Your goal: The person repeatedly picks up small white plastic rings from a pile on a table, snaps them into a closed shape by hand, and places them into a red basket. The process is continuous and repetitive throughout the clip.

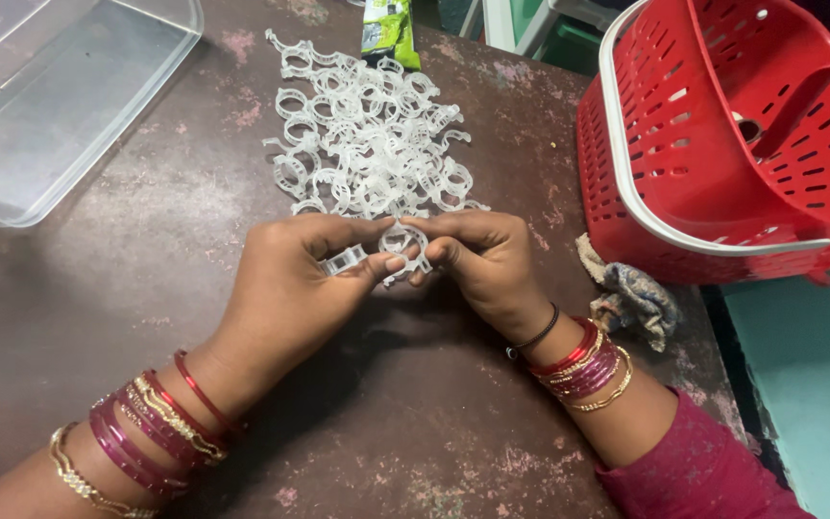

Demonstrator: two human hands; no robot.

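Note:
My left hand [290,279] and my right hand [477,259] meet over the dark table, fingertips pinched together on one clear plastic ring clip [391,252]. The clip sits between both thumbs and forefingers, partly hidden by them. Just beyond my fingers lies a pile of several clear plastic clips [367,139] of the same kind, tangled together. Both wrists wear red, pink and gold bangles.
A red slotted plastic basket [722,144] with a white handle stands at the right edge. A clear plastic tub [50,106] rests at the far left. A crumpled cloth [631,298] lies by the basket. A green packet [389,29] sits behind the pile. The worn table [146,288] drops off at the right.

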